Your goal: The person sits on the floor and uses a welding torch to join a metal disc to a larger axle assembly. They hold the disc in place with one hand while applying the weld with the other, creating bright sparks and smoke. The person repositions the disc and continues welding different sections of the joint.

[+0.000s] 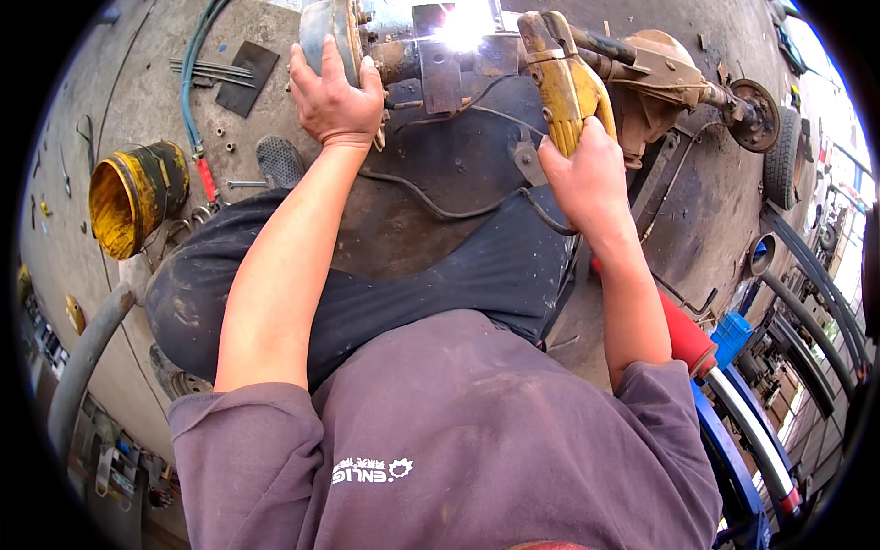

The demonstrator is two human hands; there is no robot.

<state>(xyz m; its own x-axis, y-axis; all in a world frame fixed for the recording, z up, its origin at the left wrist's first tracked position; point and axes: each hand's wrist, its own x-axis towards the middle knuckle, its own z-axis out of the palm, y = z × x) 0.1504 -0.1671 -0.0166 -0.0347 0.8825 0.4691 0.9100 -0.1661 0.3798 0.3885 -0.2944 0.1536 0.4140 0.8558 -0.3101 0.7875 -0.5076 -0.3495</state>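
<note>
My left hand (337, 103) grips the edge of a grey, rusty brake drum (323, 37), thumb on one side and fingers on the other. The drum sits at the end of a rusty axle tube (396, 62). My right hand (591, 174) is closed around the lower end of a yellow power tool (561, 96) that looks like an angle grinder. Its brownish head reaches the axle near an upright steel plate (440, 81). A white glare hides the spot beside the tool's head. A dark cable (431, 206) runs toward my right hand.
Farther right, a rusty differential housing (662, 69) and hub (755, 115) lie near a tyre (784, 158). To the left are a yellow-black bucket (117, 206), a red-handled electrode holder (205, 180) and thin rods (215, 69). A red-and-chrome cylinder (747, 431) stands by my right arm.
</note>
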